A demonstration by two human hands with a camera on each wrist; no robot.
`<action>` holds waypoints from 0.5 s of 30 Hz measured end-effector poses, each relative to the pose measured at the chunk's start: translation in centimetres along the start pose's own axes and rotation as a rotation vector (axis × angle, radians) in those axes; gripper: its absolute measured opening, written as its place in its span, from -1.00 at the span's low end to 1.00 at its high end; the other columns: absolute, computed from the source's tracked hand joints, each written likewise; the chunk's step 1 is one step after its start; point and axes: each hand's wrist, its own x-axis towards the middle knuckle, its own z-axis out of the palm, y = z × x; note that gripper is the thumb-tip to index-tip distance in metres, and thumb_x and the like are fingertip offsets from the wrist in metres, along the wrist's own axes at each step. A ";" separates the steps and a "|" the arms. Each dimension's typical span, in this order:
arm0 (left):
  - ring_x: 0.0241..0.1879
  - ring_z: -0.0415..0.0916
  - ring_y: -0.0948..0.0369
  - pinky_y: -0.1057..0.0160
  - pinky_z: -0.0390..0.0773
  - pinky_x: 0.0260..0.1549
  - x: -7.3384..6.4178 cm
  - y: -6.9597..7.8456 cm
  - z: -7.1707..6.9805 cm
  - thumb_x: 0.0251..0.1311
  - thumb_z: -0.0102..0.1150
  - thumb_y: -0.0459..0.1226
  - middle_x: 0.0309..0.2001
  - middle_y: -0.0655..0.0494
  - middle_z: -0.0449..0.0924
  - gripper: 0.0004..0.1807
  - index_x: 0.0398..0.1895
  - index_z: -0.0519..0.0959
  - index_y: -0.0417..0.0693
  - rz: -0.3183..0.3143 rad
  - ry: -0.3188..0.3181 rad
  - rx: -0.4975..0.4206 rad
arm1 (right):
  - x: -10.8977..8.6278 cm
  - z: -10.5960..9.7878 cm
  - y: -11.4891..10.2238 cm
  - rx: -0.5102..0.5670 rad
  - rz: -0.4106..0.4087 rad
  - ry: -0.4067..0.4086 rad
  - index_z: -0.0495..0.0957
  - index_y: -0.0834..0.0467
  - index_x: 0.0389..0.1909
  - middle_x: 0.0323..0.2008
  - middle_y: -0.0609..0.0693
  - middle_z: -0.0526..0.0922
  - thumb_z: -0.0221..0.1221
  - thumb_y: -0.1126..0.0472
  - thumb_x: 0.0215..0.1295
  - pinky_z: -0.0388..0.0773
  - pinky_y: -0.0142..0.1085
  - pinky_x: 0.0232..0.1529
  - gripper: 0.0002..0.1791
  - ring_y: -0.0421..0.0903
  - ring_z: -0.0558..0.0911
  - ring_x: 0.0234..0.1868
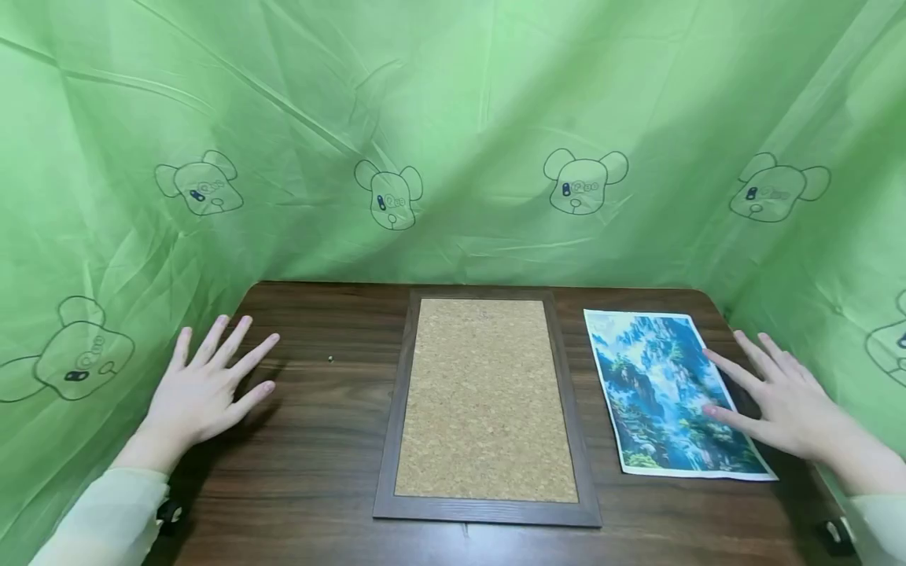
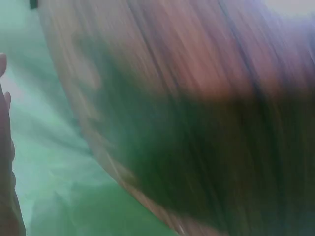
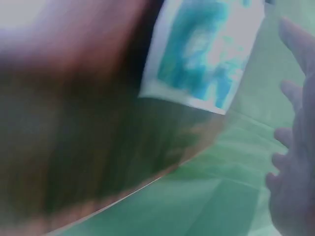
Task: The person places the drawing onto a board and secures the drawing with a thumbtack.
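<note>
My left hand [image 1: 201, 389], fingers spread, hovers over the left side of the wooden table and holds nothing. On the right, my right hand [image 1: 789, 401] is also spread, its thumb and forefinger overlapping the right edge of a printed landscape picture [image 1: 665, 393] in the head view. The picture shows blue cliffs, a waterfall and trees, with a white border. Between the hands lies a cork board [image 1: 488, 401] in a dark frame. In the right wrist view the right hand [image 3: 298, 142] appears apart from the picture [image 3: 202, 54], above the table.
A tiny shiny object [image 1: 330, 359] lies on the dark wooden table [image 1: 304, 472], left of the cork board. Green cloth [image 1: 467, 102] printed with mouse-like heads hangs behind the table and along both sides. The table's far corners are rounded.
</note>
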 end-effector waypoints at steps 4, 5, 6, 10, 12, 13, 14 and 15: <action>0.77 -0.44 -0.05 -0.37 -0.45 0.60 1.1 2.1 -0.3 0.50 0.11 0.32 0.80 -0.03 -0.17 -0.10 0.80 0.08 0.44 0.006 0.011 -0.024 | 0.3 -0.8 -0.3 0.141 0.036 0.007 -0.01 -0.14 0.82 0.75 0.37 -0.26 0.40 -0.13 0.43 -0.28 0.65 0.44 0.09 0.49 -0.33 0.71; 0.77 -0.42 -0.06 -0.35 -0.47 0.61 1.3 2.6 -0.4 0.50 0.11 0.32 0.80 -0.04 -0.17 -0.10 0.80 0.08 0.44 0.008 0.018 -0.035 | 0.4 -0.9 -0.4 0.181 0.043 0.010 0.00 -0.10 0.81 0.75 0.39 -0.25 0.39 -0.09 0.45 -0.33 0.63 0.46 0.07 0.50 -0.33 0.70; 0.77 -0.39 -0.08 -0.33 -0.47 0.62 1.6 3.1 -0.6 0.50 0.12 0.31 0.80 -0.05 -0.15 -0.10 0.80 0.08 0.42 0.010 0.025 -0.050 | 0.5 -1.1 -0.5 0.222 0.049 0.011 0.02 -0.07 0.81 0.74 0.42 -0.25 0.38 -0.05 0.47 -0.38 0.61 0.47 0.05 0.52 -0.33 0.70; 0.77 -0.31 -0.13 -0.28 -0.47 0.63 2.6 5.0 -1.2 0.51 0.13 0.26 0.79 -0.08 -0.08 -0.11 0.80 0.09 0.39 0.035 0.049 -0.102 | 1.0 -1.3 -1.3 0.337 0.081 0.018 0.00 -0.06 0.81 0.73 0.45 -0.24 0.40 0.01 0.47 -0.39 0.69 0.39 0.06 0.58 -0.30 0.68; 0.76 -0.27 -0.13 -0.27 -0.42 0.64 3.1 6.0 -1.4 0.52 0.14 0.23 0.77 -0.11 -0.01 -0.13 0.80 0.11 0.37 0.054 0.061 -0.132 | 1.4 -1.3 -1.9 0.374 0.099 0.019 -0.02 -0.10 0.82 0.74 0.43 -0.23 0.43 0.00 0.44 -0.27 0.76 0.31 0.10 0.61 -0.25 0.66; 0.76 -0.26 -0.13 -0.25 -0.39 0.65 3.4 6.4 -1.4 0.53 0.15 0.21 0.76 -0.11 0.02 -0.14 0.80 0.12 0.36 0.064 0.068 -0.146 | 1.6 -1.2 -2.2 0.387 0.103 0.026 -0.02 -0.12 0.82 0.74 0.43 -0.21 0.46 0.00 0.42 -0.21 0.77 0.28 0.12 0.63 -0.21 0.65; 0.76 -0.24 -0.13 -0.24 -0.37 0.66 3.6 6.7 -1.4 0.53 0.16 0.19 0.75 -0.12 0.05 -0.14 0.80 0.13 0.35 0.077 0.077 -0.163 | 1.9 -1.2 -2.6 0.396 0.107 0.030 -0.03 -0.14 0.82 0.74 0.43 -0.20 0.48 0.00 0.40 -0.13 0.78 0.25 0.14 0.65 -0.16 0.64; 0.76 -0.22 -0.13 -0.22 -0.34 0.66 3.8 7.1 -1.3 0.53 0.17 0.18 0.74 -0.11 0.07 -0.15 0.79 0.14 0.35 0.085 0.083 -0.182 | 2.1 -1.2 -2.9 0.407 0.113 0.030 -0.04 -0.15 0.82 0.74 0.42 -0.18 0.49 -0.01 0.39 -0.07 0.77 0.22 0.15 0.65 -0.13 0.63</action>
